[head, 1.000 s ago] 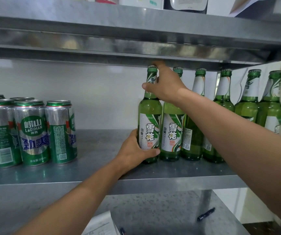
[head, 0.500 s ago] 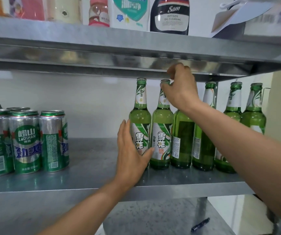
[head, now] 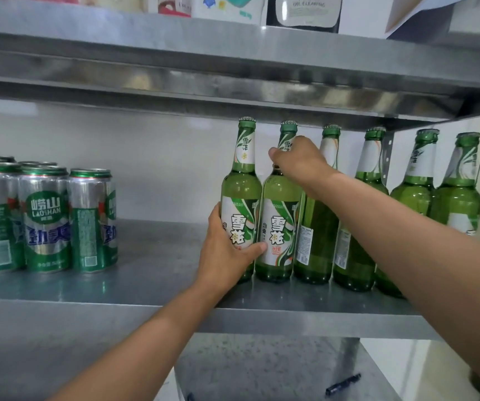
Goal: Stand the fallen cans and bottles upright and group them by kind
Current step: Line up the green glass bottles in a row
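Standing in one row on the metal shelf (head: 152, 256) are six green glass bottles (head: 412, 198), all upright, caps just under the upper shelf (head: 233, 53). The leftmost bottle (head: 240, 180) is the marker for everything else. The left hand (head: 227, 253) grips its lower body from the left, with the thumb laid across the front label and the fingers curled round behind. The second bottle (head: 279, 227) stands touching the leftmost bottle on its right, and the right hand (head: 299, 160) is closed round its neck, thumb tip on the neck label. The other four bottles run on to the right of it, the nearer two turned with their back labels forward, the farthest two partly hidden by the right forearm.

Well apart to the left of the leftmost bottle, with bare shelf between, stands a cluster of green and silver cans (head: 44, 215), also upright. Three show plainly in the front row, the tops of at least two more sit behind them, and the frame edge cuts off the group, so the full count cannot be told.

Above the leftmost bottle, on the upper shelf, stand several containers cut off by the frame, among them one dark cleaner bottle (head: 302, 10). Below and to the right of it, one dark pen (head: 343, 384) lies on a speckled lower surface (head: 262, 371).
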